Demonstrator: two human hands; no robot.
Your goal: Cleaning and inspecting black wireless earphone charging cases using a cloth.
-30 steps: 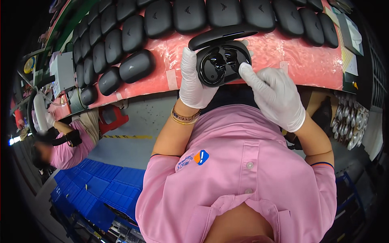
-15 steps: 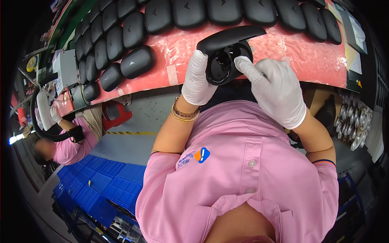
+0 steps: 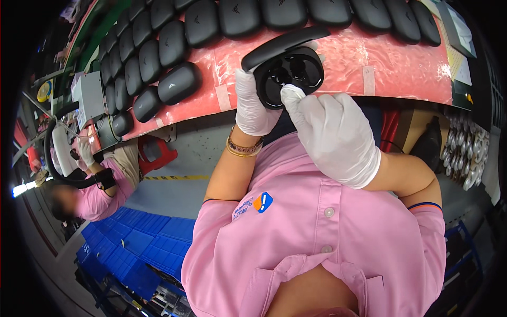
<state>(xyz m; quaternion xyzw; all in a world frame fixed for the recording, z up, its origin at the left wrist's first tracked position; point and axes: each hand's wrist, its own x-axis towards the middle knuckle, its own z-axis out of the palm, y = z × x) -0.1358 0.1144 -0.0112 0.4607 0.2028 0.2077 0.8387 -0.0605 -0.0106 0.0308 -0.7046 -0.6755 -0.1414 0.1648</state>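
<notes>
My left hand (image 3: 252, 108), in a white glove, holds an open black hinged case (image 3: 270, 98) from its left side and from beneath. The raised lid (image 3: 285, 45) is matte black and leans at the far side. Inside, the case is glossy black with rounded hollows. My right hand (image 3: 338, 132), also gloved in white, is closed, its thumb and fingertips pressed together at the near rim of the case. Something white shows at those fingertips; whether it is a bit of cloth or the glove itself cannot be made out.
Several closed black cases (image 3: 179, 83) stand in rows along the far and left parts of the pink padded table (image 3: 343, 79). A grey box (image 3: 90, 95) and a co-worker (image 3: 108, 185) are at the left. Blue bins (image 3: 142, 238) lie behind; wrapped parts (image 3: 459, 153) hang at right.
My right fingertips have gone from the right side of the case's inside to its near rim. The case has shifted slightly left and tilted, showing more of its inside.
</notes>
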